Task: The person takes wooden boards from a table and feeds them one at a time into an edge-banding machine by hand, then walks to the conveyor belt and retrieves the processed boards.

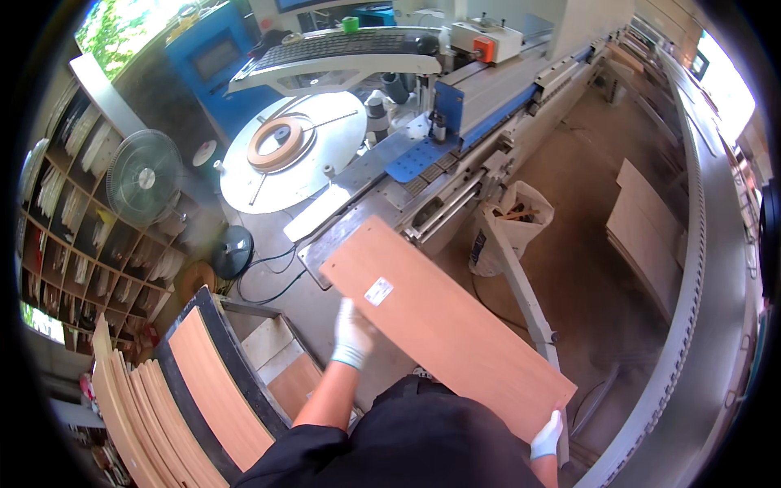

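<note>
A long wood-coloured board [439, 325] with a small white label [378, 291] stretches slantwise in front of me. Its far end overlaps the grey metal plate of the machine [325, 244]; whether it rests there I cannot tell. My left hand [353, 333], in a white glove, is at the board's left edge below the label, slightly blurred, with its fingers partly hidden. At the near right corner my right hand [547, 437], also gloved, grips the board, its thumb by the edge and the other fingers out of sight underneath.
Ahead stands the edge-banding machine with a round reel table [244, 175] and blue guide plate [403, 167]. A white sack of offcuts [521, 215] sits beyond the board. Left are stacked boards [220, 382], a fan [146, 177] and shelves [73, 220]; a conveyor rail [695, 268] runs right.
</note>
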The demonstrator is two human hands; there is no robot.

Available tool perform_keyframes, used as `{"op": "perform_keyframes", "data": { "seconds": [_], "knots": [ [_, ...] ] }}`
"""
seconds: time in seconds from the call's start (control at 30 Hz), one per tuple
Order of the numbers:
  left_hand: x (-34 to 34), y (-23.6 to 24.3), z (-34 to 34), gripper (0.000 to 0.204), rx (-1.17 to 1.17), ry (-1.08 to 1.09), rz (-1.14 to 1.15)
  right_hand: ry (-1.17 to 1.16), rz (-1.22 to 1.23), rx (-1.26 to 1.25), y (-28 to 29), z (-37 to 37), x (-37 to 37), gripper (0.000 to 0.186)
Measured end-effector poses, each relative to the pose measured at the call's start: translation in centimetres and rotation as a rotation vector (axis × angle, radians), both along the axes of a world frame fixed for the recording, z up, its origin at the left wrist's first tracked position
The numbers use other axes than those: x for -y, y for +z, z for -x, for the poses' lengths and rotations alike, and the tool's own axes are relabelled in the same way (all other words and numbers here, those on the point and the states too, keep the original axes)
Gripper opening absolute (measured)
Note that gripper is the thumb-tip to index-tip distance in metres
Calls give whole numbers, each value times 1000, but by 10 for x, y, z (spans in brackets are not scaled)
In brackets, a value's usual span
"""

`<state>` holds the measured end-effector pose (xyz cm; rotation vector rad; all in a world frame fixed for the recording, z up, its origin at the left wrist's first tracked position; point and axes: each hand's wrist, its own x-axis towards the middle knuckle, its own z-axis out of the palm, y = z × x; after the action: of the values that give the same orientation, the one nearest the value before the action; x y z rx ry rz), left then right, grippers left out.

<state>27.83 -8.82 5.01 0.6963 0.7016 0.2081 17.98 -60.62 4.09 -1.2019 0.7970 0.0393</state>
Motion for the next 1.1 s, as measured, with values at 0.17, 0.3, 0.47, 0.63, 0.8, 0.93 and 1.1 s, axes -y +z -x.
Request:
{"op": "perform_keyframes", "data": {
  "seconds": [0.17, 0.3, 0.47, 0.63, 0.8, 0.93, 1.1],
  "knots": [
    [73, -17, -33, 53, -92, -122, -202, 107, -391, -38, 14, -18, -18, 61],
    [75, 15, -73, 53, -66, -27, -139, 162, -498, -80, 5, -38, -22, 61],
    [82, 10, -94, 51, -101, -33, -185, 108, -521, -27, 38, -87, -24, 61],
    [96, 13, -136, 52, -111, -29, -172, 98, -423, -31, 50, -132, -9, 61],
    [104, -11, -188, 50, -179, -181, -66, 77, -493, -9, 54, -181, 12, 59],
    [125, 1, -232, 50, -121, -155, -86, 125, -533, 62, 59, -220, 25, 57],
    [142, 8, -282, 51, -167, -105, -84, 116, -600, 120, 60, -266, 38, 53]
  ]
}}
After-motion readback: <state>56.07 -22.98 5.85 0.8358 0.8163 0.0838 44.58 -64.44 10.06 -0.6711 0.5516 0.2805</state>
